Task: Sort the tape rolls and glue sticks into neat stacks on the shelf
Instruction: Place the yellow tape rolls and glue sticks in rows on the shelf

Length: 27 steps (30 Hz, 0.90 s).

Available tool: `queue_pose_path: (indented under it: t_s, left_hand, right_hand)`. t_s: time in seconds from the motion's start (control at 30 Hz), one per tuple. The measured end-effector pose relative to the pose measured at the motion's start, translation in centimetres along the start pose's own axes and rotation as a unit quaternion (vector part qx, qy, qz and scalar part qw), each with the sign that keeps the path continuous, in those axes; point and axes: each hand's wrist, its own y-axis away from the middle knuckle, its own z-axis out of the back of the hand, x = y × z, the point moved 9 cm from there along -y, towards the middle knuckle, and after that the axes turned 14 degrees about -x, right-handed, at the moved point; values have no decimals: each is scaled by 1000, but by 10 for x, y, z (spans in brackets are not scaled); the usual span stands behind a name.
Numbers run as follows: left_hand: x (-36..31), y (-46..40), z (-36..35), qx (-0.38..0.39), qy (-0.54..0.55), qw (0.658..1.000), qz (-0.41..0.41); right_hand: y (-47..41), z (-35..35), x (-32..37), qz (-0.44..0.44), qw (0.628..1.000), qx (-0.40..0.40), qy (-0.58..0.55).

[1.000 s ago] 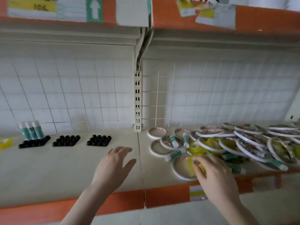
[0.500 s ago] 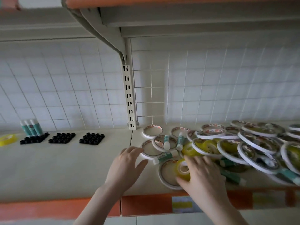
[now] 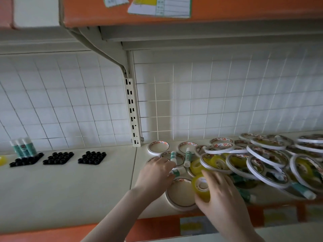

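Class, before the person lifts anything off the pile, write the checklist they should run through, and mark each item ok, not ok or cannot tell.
1. Right hand has a grip on the yellow tape roll: ok.
2. Left hand holds the glue stick: cannot tell, fingers hide it.
3. Black trays have free slots: ok.
4. Three glue sticks stand upright in the left tray: ok.
5. Pile is sorted: not ok.
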Motion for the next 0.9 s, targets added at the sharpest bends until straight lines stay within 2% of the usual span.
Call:
queue_pose_path:
  t_s: [0.27, 0.6, 0.77, 0.9]
  left_hand:
    - [-16, -20, -25, 79, -100, 991, -28]
    - [-23, -21, -32, 139, -98, 985, -31]
    - [-16, -20, -25, 126, 18, 992, 21]
    - [-6, -19, 2, 35, 72, 996, 48]
  right_hand:
    - [8, 15, -18, -27, 1000, -11, 9]
    - [16, 17, -27, -36, 999, -24, 1]
    - [14, 23, -23, -29, 998, -52, -17]
    - [7, 22, -17, -19, 996, -62, -68]
